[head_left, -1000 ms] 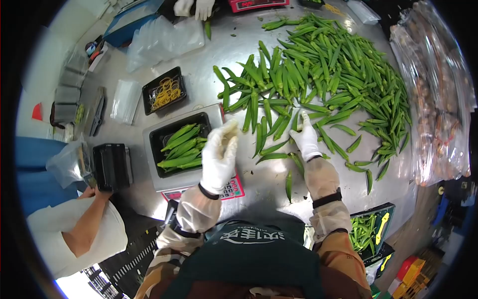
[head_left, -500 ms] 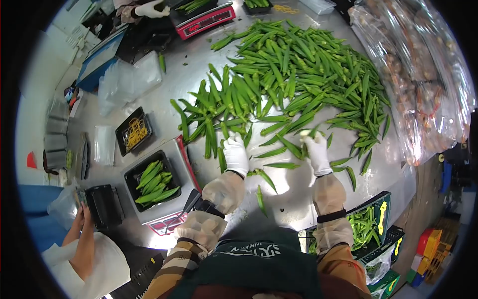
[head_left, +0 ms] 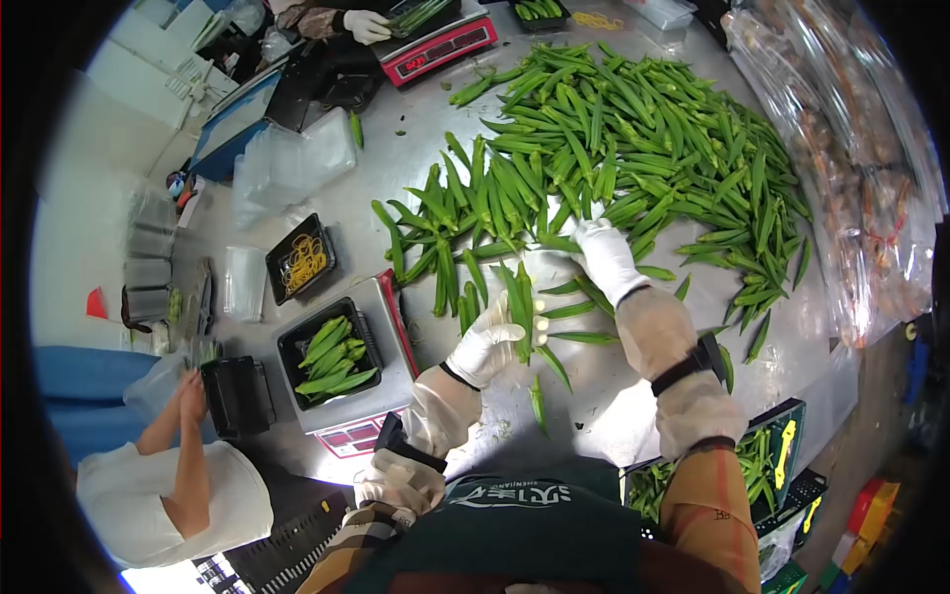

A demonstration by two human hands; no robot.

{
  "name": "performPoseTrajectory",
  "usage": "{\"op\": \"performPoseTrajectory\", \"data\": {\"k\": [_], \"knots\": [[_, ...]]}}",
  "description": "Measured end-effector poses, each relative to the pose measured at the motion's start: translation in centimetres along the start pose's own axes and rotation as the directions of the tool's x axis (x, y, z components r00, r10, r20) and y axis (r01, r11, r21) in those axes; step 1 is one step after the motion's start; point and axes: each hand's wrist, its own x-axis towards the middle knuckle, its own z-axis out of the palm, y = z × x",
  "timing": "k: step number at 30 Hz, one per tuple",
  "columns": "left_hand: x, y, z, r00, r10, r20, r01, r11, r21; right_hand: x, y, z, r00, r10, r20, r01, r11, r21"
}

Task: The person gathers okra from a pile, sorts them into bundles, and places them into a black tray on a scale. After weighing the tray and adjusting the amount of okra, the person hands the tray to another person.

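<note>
Green okra pods [head_left: 693, 148] lie in a large heap on the steel table. In a white glove, my left hand [head_left: 485, 346] is closed around a few okra pods [head_left: 519, 305], held upright with the fingertips showing on their right side. My right hand [head_left: 606, 259], also gloved, is at the heap's near edge. Its fingers are pinched at the end of an okra pod [head_left: 558, 242] pointing left. Several loose pods lie between and below the hands. To the left, a black tray of okra [head_left: 330, 348] sits on a scale [head_left: 358, 436].
A black tray of yellow rubber bands [head_left: 303, 259] and clear plastic lids [head_left: 292, 168] stand left. Across the table, a co-worker's gloved hand [head_left: 367, 27] is by a red scale [head_left: 440, 51]. Another person [head_left: 178, 485] stands left. Wrapped stacks [head_left: 871, 198] line the right; a crate [head_left: 782, 455] stands below.
My left hand has lowered slightly and now holds pods upright. My right hand has moved up and left to the heap. The whole view has shifted a little.
</note>
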Motion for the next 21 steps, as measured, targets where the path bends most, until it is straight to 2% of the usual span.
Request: {"op": "performPoseTrajectory", "data": {"k": [1,2,3,4,5,6,9,10,12,13,14,16,18,20,21], "knots": [[-0.5,0.4,0.8,1.0,0.012,0.02,-0.01,0.997,-0.071,-0.7,-0.9,-1.7,0.997,0.004,-0.071,0.005,0.992,0.125],[-0.9,0.8,1.8,0.999,0.023,0.041,-0.017,0.989,-0.144,-1.8,-2.3,-3.2,0.983,0.122,-0.136,-0.067,0.934,0.352],[-1.2,1.1,2.3,0.997,0.037,0.062,-0.022,0.976,-0.219,-2.9,-3.9,-4.8,0.953,0.25,-0.17,-0.114,0.819,0.562],[-1.5,0.9,2.5,0.996,0.06,0.07,-0.039,0.963,-0.265,-4.1,-5.5,-7.0,0.964,0.264,0.03,-0.174,0.539,0.824],[-1.6,1.1,2.9,0.997,0.061,0.052,-0.043,0.956,-0.29,-5.4,-6.8,-8.7,0.952,0.205,0.228,-0.266,0.179,0.947],[-2.1,1.4,3.6,0.998,0.059,0.035,-0.045,0.944,-0.326,-6.6,-7.4,-9.4,0.921,0.156,0.357,-0.376,0.121,0.919],[-4.0,1.6,4.1,0.999,0.037,0.04,-0.012,0.866,-0.5,-10.0,-10.8,-10.2,0.921,0.066,0.383,-0.345,-0.313,0.885],[-4.7,1.5,4.1,0.997,0.04,0.061,-0.003,0.854,-0.52,-10.6,-10.9,-10.9,0.928,-0.002,0.374,-0.368,-0.186,0.911],[-6.0,1.4,3.7,0.99,0.066,0.123,0.009,0.849,-0.528,-11.6,-11.9,-10.3,0.919,0.058,0.39,-0.364,-0.255,0.896],[-6.8,1.2,3.6,0.993,0.061,0.105,0.002,0.859,-0.511,-12.2,-12.5,-9.7,0.913,0.089,0.399,-0.36,-0.29,0.887],[-7.4,1.2,3.7,0.994,0.056,0.092,-0.003,0.87,-0.493,-12.9,-12.9,-8.9,0.944,0.11,0.31,-0.289,-0.177,0.941],[-8.3,0.8,3.1,0.996,0.036,0.079,0.006,0.877,-0.481,-13.5,-14.2,-9.4,0.946,0.138,0.294,-0.3,0.019,0.954],[-8.7,0.6,2.8,0.998,0.011,0.067,0.014,0.932,-0.363,-13.7,-15.2,-9.1,0.952,0.152,0.267,-0.295,0.205,0.933],[-9.4,0.3,2.0,1.0,0.023,0.005,-0.021,0.972,-0.235,-14.1,-16.0,-8.1,0.933,0.185,0.31,-0.348,0.235,0.907],[-9.9,0.2,2.1,0.995,0.071,-0.064,-0.076,0.994,-0.084,-14.2,-16.3,-7.6,0.923,0.201,0.327,-0.371,0.252,0.894]]}}
